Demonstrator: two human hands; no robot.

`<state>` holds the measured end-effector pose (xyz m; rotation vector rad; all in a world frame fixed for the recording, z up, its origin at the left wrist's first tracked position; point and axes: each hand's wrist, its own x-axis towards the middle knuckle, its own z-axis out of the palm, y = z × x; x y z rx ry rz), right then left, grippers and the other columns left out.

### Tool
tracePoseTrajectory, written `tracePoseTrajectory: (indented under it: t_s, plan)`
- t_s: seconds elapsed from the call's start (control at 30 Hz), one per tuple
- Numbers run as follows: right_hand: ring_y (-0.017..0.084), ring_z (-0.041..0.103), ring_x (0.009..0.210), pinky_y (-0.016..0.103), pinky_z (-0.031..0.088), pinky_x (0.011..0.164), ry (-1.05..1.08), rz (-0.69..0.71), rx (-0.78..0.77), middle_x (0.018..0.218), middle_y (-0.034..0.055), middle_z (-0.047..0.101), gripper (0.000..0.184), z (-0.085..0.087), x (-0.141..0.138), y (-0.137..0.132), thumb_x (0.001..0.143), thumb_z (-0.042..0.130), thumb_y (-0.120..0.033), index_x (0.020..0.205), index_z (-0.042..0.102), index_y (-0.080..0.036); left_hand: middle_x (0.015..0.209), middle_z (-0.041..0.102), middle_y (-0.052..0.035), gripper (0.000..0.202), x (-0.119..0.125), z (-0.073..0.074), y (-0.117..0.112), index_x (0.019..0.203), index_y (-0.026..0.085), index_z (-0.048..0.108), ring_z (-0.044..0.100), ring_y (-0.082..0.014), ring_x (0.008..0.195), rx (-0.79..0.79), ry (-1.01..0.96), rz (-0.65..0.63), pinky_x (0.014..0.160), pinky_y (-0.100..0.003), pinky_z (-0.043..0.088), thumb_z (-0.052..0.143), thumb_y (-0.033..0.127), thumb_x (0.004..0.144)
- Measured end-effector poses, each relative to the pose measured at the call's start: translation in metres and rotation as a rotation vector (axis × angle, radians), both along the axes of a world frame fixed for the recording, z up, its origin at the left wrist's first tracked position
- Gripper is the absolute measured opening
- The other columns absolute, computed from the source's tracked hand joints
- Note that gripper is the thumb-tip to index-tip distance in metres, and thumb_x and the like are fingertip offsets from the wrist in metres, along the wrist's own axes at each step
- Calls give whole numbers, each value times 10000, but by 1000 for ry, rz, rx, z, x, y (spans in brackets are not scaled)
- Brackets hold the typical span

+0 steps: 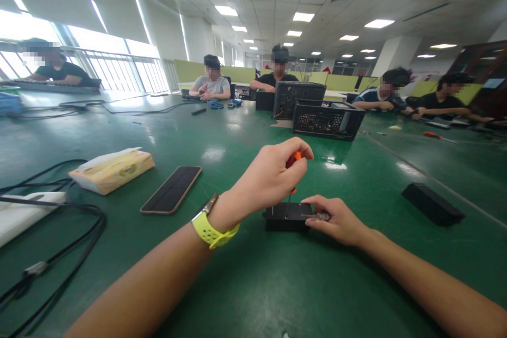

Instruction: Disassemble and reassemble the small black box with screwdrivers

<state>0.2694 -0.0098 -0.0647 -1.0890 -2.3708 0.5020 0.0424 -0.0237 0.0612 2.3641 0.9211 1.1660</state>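
My left hand, with a yellow watch band at the wrist, is closed round the orange handle of a screwdriver. The screwdriver stands upright, its tip down on a small flat black box on the green table. My right hand rests on the box's right end, fingers pinched on a small metal part that I cannot make out.
A phone lies face up to the left, beside a tissue pack. Black cables and a white power strip lie at far left. Another black box sits at right. Computer cases stand farther back, with several people seated around.
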Motion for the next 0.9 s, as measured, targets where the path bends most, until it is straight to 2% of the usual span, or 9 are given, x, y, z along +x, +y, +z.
tracePoseTrajectory:
  t_s: [0.2,0.27,0.37,0.43,0.5,0.57,0.67,0.77,0.9]
  plan:
    - [127,494,580,235,334,577,-8,-2,-5,663,-28,552,378,2,0,-1,864,593,-465,1124,607,-191,862,631,-17,226,4,-5,1,935,153,579,609,-115,735,-91,-74,-84,594,-204,460,373,137,843]
    - [128,496,583,237,335,579,-12,-8,-2,663,-29,553,384,2,0,-1,864,593,-468,1130,606,-191,788,597,-1,210,6,-6,1,891,150,568,584,-100,686,-85,-187,-102,582,-199,455,375,116,815]
    - [130,505,589,239,345,589,-16,-13,-3,670,-28,558,398,1,0,0,862,593,-474,1140,606,-190,651,513,31,218,5,1,-2,859,155,563,487,-78,555,-3,-352,-55,548,-205,422,359,105,802]
    - [131,509,594,239,351,594,-11,-9,2,677,-27,565,403,0,1,0,858,597,-478,1139,609,-190,643,523,21,238,0,5,-4,844,150,595,479,-88,571,92,-310,-7,571,-223,416,361,118,815]
    - [130,507,592,240,350,591,-7,-6,13,675,-26,566,399,1,1,1,858,595,-478,1132,610,-188,668,563,12,173,-7,3,-5,812,146,638,494,-100,604,159,-79,12,602,-238,414,466,161,803]
    - [131,508,591,242,347,588,-10,-11,22,671,-25,565,392,1,2,1,858,594,-477,1119,614,-185,733,599,-11,204,-15,-10,-3,886,148,676,527,-128,660,166,154,53,636,-260,422,596,315,799]
    - [132,510,588,244,349,584,-15,-18,11,663,-25,556,394,1,2,1,852,599,-476,1112,616,-181,884,628,-65,555,-29,-44,8,1047,160,673,582,-191,777,44,408,102,688,-296,459,655,610,721]
    - [132,507,583,246,351,581,-19,-18,8,658,-27,542,405,-1,1,1,851,599,-474,1132,607,-182,1064,610,-99,741,-39,-74,17,1170,177,631,609,-239,893,-38,518,110,777,-335,485,657,704,650]
    - [131,503,586,250,352,584,-19,-21,8,675,-23,548,401,-3,-2,0,855,594,-473,1140,601,-191,1007,622,-68,583,-40,-88,19,1065,198,680,626,-228,861,-56,587,56,744,-318,486,623,665,721]
